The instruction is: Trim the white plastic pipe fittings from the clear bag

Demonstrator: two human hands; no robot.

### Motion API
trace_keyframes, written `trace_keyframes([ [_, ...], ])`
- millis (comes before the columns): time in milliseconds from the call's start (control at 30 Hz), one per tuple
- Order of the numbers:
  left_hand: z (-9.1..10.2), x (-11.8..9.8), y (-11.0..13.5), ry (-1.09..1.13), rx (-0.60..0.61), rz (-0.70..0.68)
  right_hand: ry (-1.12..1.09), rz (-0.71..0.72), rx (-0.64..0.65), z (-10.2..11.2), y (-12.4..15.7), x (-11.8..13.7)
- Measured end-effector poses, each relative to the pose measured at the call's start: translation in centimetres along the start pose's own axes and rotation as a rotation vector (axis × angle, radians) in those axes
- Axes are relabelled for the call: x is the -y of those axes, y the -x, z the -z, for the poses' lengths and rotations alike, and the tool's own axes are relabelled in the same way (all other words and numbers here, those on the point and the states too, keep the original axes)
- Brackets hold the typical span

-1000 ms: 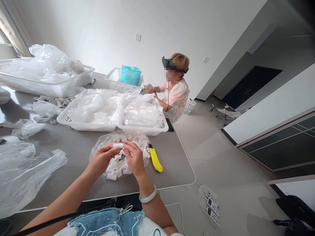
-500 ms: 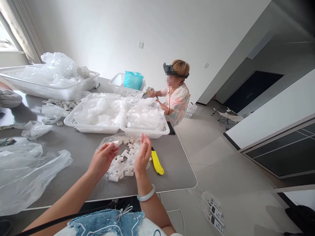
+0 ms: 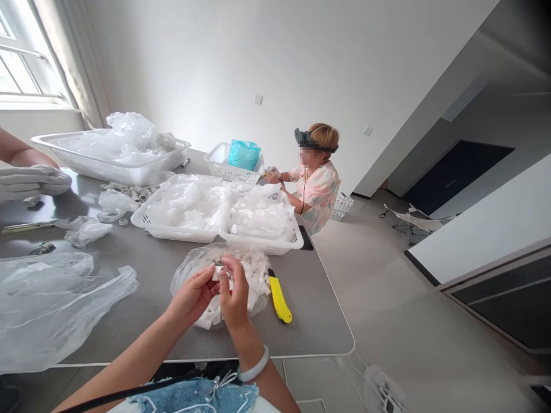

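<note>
Between my two hands is a short white plastic pipe fitting (image 3: 217,273). My left hand (image 3: 193,295) pinches it by the left end, thumb on top. My right hand (image 3: 235,292) closes on the other end with thumb and curled fingers, which partly cover it. Below them a pile of similar white fittings (image 3: 210,315) lies on a spread clear plastic bag (image 3: 183,274). To the right of the bag rests a yellow utility knife (image 3: 280,301), away from both hands.
Two white baskets (image 3: 181,234) of clear bags stand beyond the pile; a larger basket (image 3: 138,175) is behind. Loose plastic film (image 3: 47,310) covers the left side. A co-worker (image 3: 321,183) sits at the far edge; another person's gloved hand (image 3: 38,180) is at left.
My right hand has moved in from beside the pile and closed on the fitting that my left hand holds. The view has shifted, so the table appears lower and further right.
</note>
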State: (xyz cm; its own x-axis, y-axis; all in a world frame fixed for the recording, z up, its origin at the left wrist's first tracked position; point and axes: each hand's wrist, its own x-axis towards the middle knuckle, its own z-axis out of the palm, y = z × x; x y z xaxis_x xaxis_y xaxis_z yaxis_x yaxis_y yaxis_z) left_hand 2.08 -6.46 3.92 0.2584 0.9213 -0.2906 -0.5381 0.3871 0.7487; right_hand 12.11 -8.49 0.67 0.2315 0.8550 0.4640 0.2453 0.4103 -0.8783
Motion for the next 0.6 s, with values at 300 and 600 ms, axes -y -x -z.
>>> trace_keyframes([
  [300, 1.4, 0.2, 1.2, 0.095, -0.151, -0.007, 0.076, 0.172, 0.068, 1.1, 1.7, -1.3],
  [600, 1.6, 0.0, 2.9, -0.473, -0.091, -0.342, -0.209, -0.199, 0.221, 0.5, 2.8, 0.0],
])
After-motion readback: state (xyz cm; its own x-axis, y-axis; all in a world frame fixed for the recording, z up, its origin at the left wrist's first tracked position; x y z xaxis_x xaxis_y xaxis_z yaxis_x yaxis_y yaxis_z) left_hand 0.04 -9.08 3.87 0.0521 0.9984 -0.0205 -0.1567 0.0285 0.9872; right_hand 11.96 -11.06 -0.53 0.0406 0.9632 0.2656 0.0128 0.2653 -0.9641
